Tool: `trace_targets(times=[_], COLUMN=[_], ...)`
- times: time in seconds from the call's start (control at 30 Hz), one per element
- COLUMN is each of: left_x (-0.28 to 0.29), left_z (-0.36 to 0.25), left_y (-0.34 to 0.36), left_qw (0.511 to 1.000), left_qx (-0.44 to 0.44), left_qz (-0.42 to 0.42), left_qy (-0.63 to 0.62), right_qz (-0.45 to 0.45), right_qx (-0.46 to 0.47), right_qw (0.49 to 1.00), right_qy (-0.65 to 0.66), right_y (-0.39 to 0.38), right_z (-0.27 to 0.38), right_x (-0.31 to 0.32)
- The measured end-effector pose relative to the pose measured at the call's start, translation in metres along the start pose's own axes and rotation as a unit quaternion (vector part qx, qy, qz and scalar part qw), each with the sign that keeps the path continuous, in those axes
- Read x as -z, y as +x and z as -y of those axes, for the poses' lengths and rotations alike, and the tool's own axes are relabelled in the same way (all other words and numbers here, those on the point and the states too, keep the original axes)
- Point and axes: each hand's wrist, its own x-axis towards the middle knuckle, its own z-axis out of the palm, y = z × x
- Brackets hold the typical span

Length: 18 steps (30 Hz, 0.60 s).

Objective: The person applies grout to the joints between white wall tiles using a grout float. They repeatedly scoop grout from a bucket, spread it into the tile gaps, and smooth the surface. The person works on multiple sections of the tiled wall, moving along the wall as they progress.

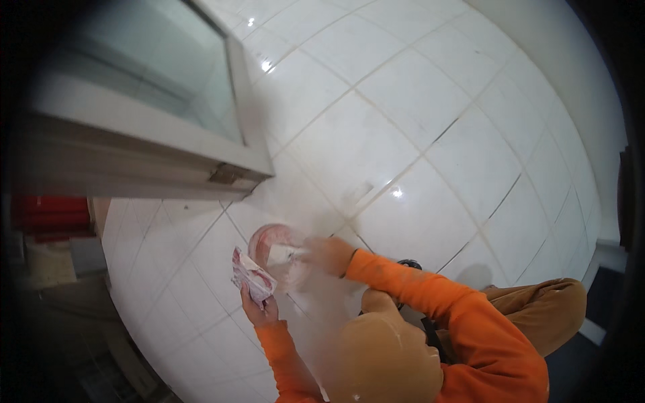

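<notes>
My left hand point(259, 307) is closed round a crumpled pink-and-white plastic packet point(255, 281). It holds the packet at the left edge of a round reddish bowl point(263, 235), which sits on the floor with pale material in it. My right hand point(330, 256), smeared by motion, is at the bowl's right side. From its fingers a flat, pale, scraper-like tool point(282, 254) reaches over the bowl. Blur hides the tool's handle and its exact shape.
White floor tiles point(383, 134) with dark and pale joints spread around me. A grey-framed glass door point(245, 151) stands ajar at upper left. Red items point(52, 215) lie at the far left, and a pale wall point(557, 47) rises at upper right. My bent knee point(379, 356) is close below the bowl.
</notes>
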Motion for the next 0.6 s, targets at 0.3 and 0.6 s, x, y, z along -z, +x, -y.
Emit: trace_targets(times=[0.3,0.6], left_x=[-0.107,-0.224], left_z=[0.012,0.120], left_y=[0.027,0.023], left_qw=[0.995,0.969], left_qx=[0.018,0.161], left_qz=[0.089,0.171], left_qy=[0.029,0.074], right_qz=[0.008,-0.391], right_qx=[-0.070,-0.265], right_qw=[0.994,0.739], right_qy=[0.086,0.481], right_y=[0.027,-0.016], right_z=[0.042,0.036], right_x=[-0.010,0.085])
